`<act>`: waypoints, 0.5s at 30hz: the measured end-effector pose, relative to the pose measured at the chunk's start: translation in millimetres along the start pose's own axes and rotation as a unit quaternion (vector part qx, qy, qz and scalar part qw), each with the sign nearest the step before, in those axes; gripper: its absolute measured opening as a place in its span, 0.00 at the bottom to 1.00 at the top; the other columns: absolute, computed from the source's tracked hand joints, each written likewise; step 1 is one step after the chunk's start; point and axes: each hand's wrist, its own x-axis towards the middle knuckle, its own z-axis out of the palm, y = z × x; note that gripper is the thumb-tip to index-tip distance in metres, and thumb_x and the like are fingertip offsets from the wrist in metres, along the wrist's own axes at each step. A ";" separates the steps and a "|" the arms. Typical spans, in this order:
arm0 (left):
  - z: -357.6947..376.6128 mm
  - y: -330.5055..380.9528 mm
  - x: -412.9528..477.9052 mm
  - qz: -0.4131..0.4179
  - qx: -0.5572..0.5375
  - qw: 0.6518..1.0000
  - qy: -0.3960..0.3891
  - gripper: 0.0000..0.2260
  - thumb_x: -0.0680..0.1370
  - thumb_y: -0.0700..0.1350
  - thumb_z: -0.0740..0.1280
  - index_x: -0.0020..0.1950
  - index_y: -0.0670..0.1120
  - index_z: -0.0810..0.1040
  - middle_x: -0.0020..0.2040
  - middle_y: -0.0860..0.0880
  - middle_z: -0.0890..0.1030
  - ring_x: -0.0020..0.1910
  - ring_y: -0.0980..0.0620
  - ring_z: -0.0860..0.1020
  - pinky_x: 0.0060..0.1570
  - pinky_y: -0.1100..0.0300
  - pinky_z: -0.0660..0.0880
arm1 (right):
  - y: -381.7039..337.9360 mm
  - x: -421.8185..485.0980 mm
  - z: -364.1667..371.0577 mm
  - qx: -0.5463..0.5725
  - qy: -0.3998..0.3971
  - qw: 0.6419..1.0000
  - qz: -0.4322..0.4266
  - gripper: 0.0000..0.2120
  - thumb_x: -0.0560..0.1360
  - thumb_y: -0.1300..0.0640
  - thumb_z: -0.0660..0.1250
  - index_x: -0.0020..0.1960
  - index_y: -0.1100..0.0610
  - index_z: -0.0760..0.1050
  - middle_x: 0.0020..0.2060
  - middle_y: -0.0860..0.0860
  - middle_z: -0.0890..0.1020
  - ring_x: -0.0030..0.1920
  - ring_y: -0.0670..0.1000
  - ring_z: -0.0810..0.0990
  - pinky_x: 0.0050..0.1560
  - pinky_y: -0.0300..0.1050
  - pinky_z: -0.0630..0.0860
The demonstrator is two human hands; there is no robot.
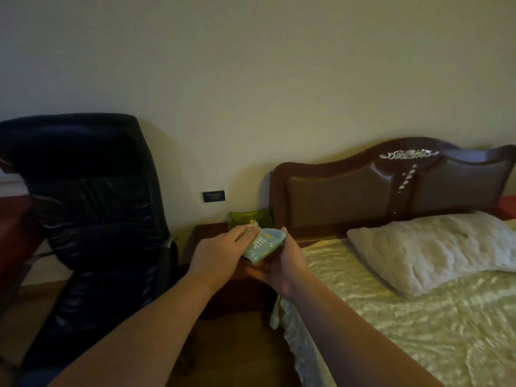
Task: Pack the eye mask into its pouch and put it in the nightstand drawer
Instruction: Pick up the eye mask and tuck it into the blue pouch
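Both my hands hold a light blue fabric pouch [264, 243] with a pale printed pattern, above the dark wooden nightstand [206, 238]. My left hand [223, 247] lies over its left side with the fingers flat on top. From below and the right, my right hand [282, 265] cups it. A dark edge shows under the pouch's lower end; I cannot tell whether that is the eye mask. The nightstand's drawer is hidden behind my hands and arms.
A black office chair [92, 219] stands left of the nightstand. A green glass dish [250, 217] sits at the back of the nightstand by the wall. The bed [405, 317] with a pale cover, a pillow [435, 247] and a dark headboard [391, 188] fills the right.
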 end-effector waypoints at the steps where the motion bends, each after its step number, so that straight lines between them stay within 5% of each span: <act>1: 9.1 -8.5 8.5 0.006 0.008 1.000 -0.001 0.31 0.66 0.38 0.77 0.69 0.45 0.77 0.63 0.42 0.81 0.46 0.42 0.85 0.28 0.53 0.80 | -5.2 14.2 -1.8 0.001 -0.008 1.000 0.011 0.27 0.80 0.35 0.59 0.60 0.56 0.82 0.49 0.59 0.88 0.41 0.59 0.88 0.37 0.56 0.83; 6: 64.0 -55.7 33.0 0.018 0.030 0.998 -0.046 0.38 0.66 0.40 0.78 0.75 0.49 0.69 0.71 0.43 0.74 0.58 0.45 0.81 0.28 0.58 0.78 | -12.2 74.3 -4.1 -0.093 -0.036 0.995 0.007 0.16 0.77 0.54 0.72 0.62 0.59 0.80 0.56 0.60 0.86 0.56 0.60 0.85 0.50 0.58 0.83; 9: 106.9 -84.9 39.4 -0.058 -0.019 0.992 -0.109 0.47 0.72 0.38 0.71 0.80 0.55 0.44 0.81 0.48 0.55 0.71 0.47 0.70 0.35 0.59 0.77 | -3.7 108.2 2.5 -0.152 -0.009 0.988 -0.019 0.14 0.75 0.64 0.73 0.61 0.59 0.80 0.52 0.59 0.87 0.52 0.59 0.87 0.47 0.56 0.84; 11: 136.7 -103.7 38.9 -0.105 -0.057 0.983 -0.142 0.50 0.72 0.36 0.70 0.78 0.59 0.36 0.82 0.50 0.49 0.72 0.47 0.67 0.42 0.56 0.78 | 4.7 128.8 6.3 -0.205 0.043 0.977 -0.041 0.15 0.75 0.64 0.73 0.61 0.58 0.79 0.51 0.57 0.87 0.50 0.58 0.87 0.45 0.55 0.85; 15: 191.3 -142.1 34.5 -0.250 -0.163 0.937 -0.184 0.36 0.78 0.38 0.63 0.80 0.55 0.49 0.79 0.49 0.59 0.61 0.47 0.77 0.47 0.53 0.78 | 30.8 176.0 -3.3 -0.263 0.131 0.953 -0.070 0.19 0.76 0.62 0.72 0.66 0.56 0.77 0.53 0.54 0.83 0.51 0.57 0.84 0.44 0.54 0.86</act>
